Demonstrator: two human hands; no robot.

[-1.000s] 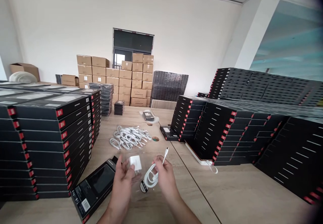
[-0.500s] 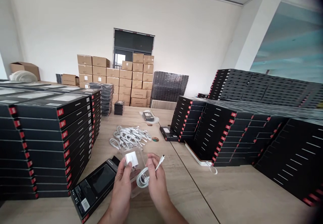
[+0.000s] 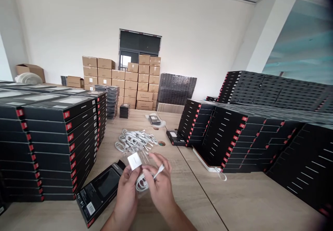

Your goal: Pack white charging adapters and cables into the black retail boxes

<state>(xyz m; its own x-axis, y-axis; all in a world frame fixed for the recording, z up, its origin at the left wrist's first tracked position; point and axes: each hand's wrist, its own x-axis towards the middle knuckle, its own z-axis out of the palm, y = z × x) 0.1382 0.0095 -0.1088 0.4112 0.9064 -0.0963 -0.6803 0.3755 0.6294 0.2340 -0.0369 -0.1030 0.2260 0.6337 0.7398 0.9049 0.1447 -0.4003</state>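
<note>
My left hand [image 3: 127, 189] grips a clear plastic tray [image 3: 128, 153], its thumb at the lower edge of a white charger [image 3: 134, 161] seated in the upper part. My right hand [image 3: 160, 186] is closed on a coiled white charging cable [image 3: 142, 184] over the tray's lower part, with one connector sticking out past the fingers. The hands partly hide the tray. Left of my hands lies a black box [image 3: 100, 193] with a dark window and its end flap open. A heap of coiled white cables [image 3: 135, 139] lies just beyond.
Tall stacks of black boxes stand at the left [image 3: 52, 154] and right [image 3: 229, 137] of the table [image 3: 197, 203]. A white-edged tray or case [image 3: 205, 160] rests by the right stack. Brown cartons [image 3: 130, 85] are piled by the far wall.
The coiled cable has moved slightly left and closer to the charger, and its free connector now tilts lower. My right fingers have shifted over the tray. The view has turned slightly left.
</note>
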